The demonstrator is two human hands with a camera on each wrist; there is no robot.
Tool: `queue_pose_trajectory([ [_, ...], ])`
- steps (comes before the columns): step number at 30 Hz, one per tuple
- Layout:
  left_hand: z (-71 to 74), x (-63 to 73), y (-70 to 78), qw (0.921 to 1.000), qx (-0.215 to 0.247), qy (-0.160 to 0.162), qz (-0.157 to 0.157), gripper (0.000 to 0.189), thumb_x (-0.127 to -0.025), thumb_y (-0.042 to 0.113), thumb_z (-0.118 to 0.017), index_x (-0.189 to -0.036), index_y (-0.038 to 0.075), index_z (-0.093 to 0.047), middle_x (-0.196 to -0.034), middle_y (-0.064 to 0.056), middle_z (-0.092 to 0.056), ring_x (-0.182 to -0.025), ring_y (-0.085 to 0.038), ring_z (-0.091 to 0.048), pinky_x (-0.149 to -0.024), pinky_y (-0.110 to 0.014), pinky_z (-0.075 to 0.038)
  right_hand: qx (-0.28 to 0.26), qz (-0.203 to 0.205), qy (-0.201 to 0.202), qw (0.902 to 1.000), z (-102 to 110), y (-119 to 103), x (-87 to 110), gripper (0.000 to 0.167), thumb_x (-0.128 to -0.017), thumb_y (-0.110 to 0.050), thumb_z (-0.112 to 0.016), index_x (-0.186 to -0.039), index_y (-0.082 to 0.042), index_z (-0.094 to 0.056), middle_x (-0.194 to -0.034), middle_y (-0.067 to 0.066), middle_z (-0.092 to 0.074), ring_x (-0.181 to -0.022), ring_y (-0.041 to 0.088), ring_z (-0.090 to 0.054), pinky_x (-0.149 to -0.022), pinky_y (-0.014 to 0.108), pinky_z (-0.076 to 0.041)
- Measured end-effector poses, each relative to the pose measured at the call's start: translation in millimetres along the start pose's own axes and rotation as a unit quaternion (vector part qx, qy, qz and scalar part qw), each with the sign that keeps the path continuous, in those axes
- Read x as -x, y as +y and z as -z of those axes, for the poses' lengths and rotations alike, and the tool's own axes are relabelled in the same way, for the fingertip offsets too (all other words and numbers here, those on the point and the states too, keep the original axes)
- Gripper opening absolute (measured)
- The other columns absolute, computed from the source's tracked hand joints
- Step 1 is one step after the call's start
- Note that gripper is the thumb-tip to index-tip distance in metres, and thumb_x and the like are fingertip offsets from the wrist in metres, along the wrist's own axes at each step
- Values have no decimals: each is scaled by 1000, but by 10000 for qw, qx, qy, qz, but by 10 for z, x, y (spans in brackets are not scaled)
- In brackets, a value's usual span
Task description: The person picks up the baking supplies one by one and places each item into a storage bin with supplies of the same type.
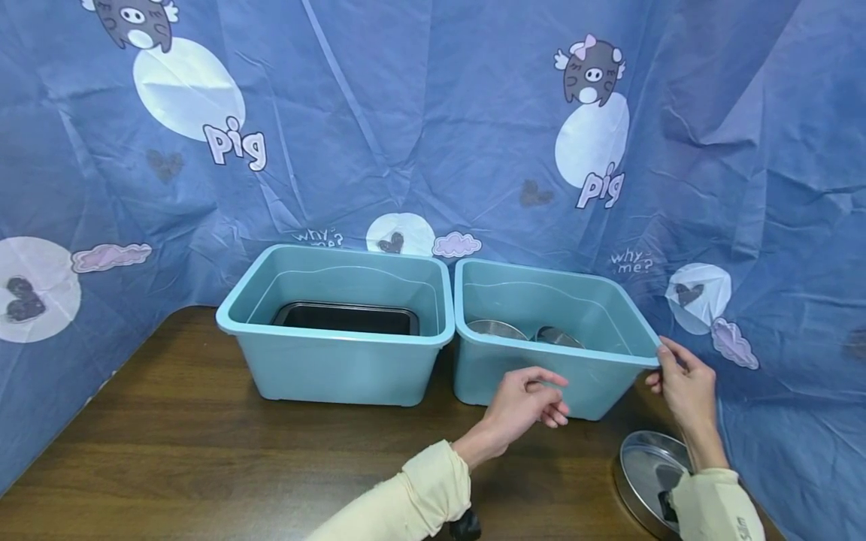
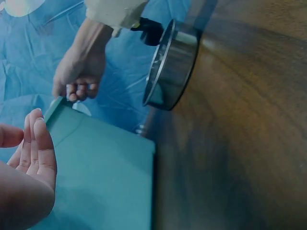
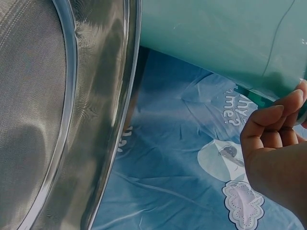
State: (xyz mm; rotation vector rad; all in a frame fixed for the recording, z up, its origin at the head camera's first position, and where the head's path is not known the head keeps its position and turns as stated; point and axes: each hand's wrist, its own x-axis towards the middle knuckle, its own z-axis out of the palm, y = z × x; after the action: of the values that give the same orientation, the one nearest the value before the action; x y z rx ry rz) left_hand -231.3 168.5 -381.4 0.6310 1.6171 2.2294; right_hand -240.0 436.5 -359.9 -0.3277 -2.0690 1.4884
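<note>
My right hand (image 1: 686,387) grips the front right corner of the rim of the right-hand teal bin (image 1: 524,376). In the right wrist view the fingers (image 3: 276,124) bend round that rim. My left hand (image 1: 517,409) hovers before the bin's front wall, fingers loosely bent, holding nothing. Inside this bin lie a round metal piece (image 1: 497,328) and a grey metal item (image 1: 558,336), both partly hidden by the front wall. Beneath my right forearm, a round metal sieve (image 1: 632,481) with fine mesh (image 3: 29,96) rests on the table.
A second teal bin (image 1: 338,368) stands to the left, close beside the first. It contains a black rectangular pan (image 1: 345,319). Behind both hangs a blue cloth (image 1: 406,90) with pig prints, which also runs down the right side of the wooden table (image 1: 203,458).
</note>
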Motion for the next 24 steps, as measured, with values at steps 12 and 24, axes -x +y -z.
queue_pose_trajectory([
  [12, -103, 30, -245, 9993, 168, 94, 332, 18, -96, -1, -61, -109, 2, -73, -76, -9, -73, -61, -9, -66, -62, -23, -57, -79, 37, 6, 10000, -10, 7, 6, 40, -107, -11, -53, -139, 13, -56, -53, -7, -59, -42, 3, -54, -43, 15, -45],
  [24, -215, 45, -447, 9987, 351, -1, 380, 14, -97, 2, -65, -108, -1, -72, -76, -14, -73, -60, -8, -66, -61, -21, -56, -471, 12, 135, 9988, -30, 0, 14, 33, -106, -9, -55, -133, 10, -59, -52, -5, -59, -41, 4, -53, -42, 15, -44],
])
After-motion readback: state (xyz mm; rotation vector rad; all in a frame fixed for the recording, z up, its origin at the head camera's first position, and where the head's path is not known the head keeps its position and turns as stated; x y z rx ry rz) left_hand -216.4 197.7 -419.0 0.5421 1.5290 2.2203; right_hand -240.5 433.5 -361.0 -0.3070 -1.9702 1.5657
